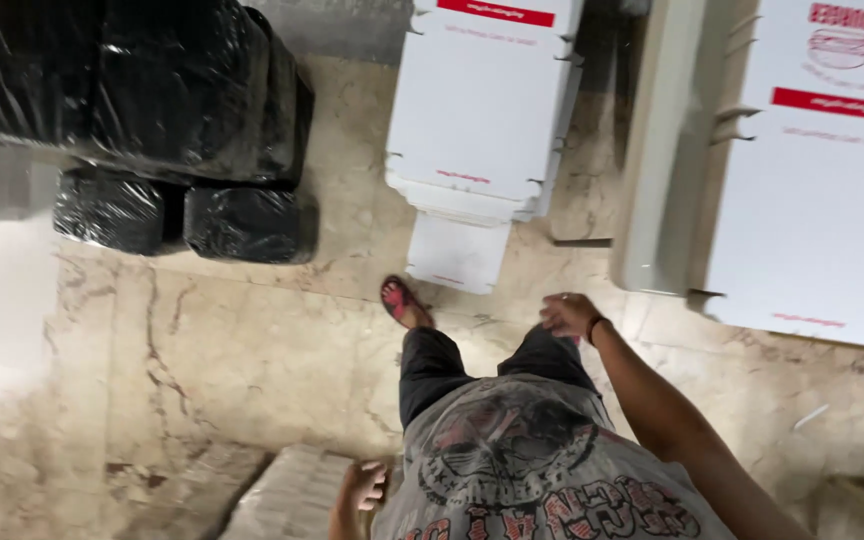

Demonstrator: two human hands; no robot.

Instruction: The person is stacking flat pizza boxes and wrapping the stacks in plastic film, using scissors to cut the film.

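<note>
The person stands on a marble floor (pixel 252 370), seen from above, one sandalled foot (pixel 404 302) stepped forward. The right hand (pixel 567 314) hangs out in front of the right leg, a dark band at the wrist; its fingers curl loosely inward and hold nothing. The left hand (pixel 362 487) is low at the near edge of the view, fingers bent and slightly apart, resting against the corner of a pale ribbed stack (pixel 287 500) beside the left hip — whether it grips that stack I cannot tell.

Just beyond the foot lies a pile of flat white cardboard boxes (pixel 477 110) with red print. A second, larger pile of the same boxes (pixel 822 200) sits far right, near the right hand but apart from it. Far left, black plastic-wrapped bundles (pixel 152 100) are stacked on the floor.
</note>
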